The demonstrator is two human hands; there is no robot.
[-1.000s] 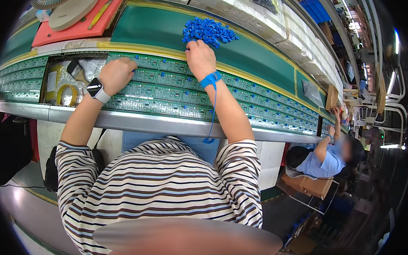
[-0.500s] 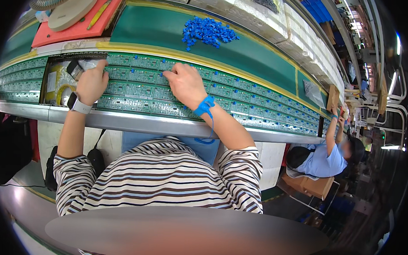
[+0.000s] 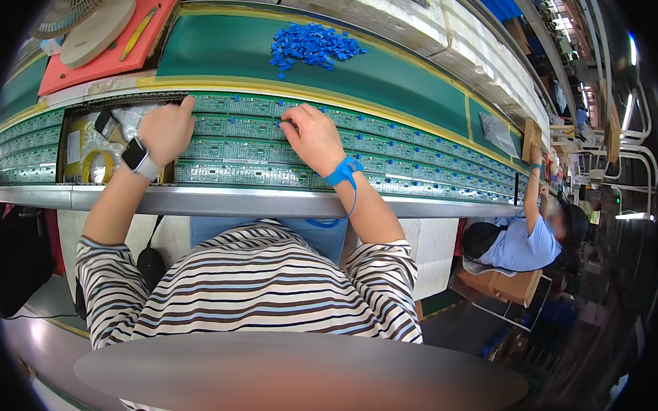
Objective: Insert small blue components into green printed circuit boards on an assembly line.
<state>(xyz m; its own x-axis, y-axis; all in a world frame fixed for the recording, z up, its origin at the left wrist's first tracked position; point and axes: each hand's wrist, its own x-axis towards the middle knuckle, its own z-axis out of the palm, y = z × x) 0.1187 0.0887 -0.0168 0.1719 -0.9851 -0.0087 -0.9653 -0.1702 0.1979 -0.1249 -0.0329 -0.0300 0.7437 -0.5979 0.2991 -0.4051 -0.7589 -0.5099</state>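
Note:
Long rows of green circuit boards (image 3: 236,151) lie side by side in front of me, many with a small blue part standing on them. My left hand (image 3: 167,130) rests at the rows' left end, fingers curled, with thumb and forefinger near the top row; whatever it holds is hidden. Over the upper rows, my right hand (image 3: 316,137) has thumb and forefinger brought close together. Anything between those fingertips is too small to make out. A blue wrist strap (image 3: 343,171) with a cord circles my right wrist. Beyond the boards lies a heap of loose blue parts (image 3: 314,47).
Left of the boards, an open bay holds a yellow tape roll (image 3: 98,167) and a brush (image 3: 110,127). A yellow cutter knife (image 3: 138,34) lies on a red foam sheet (image 3: 76,79) beside a fan. White foam blocks (image 3: 366,20) line the back. A co-worker (image 3: 518,243) sits at right.
Both hands have shifted right along the boards. My right fingertips have left a blue part on the second row. The whole view has slid slightly.

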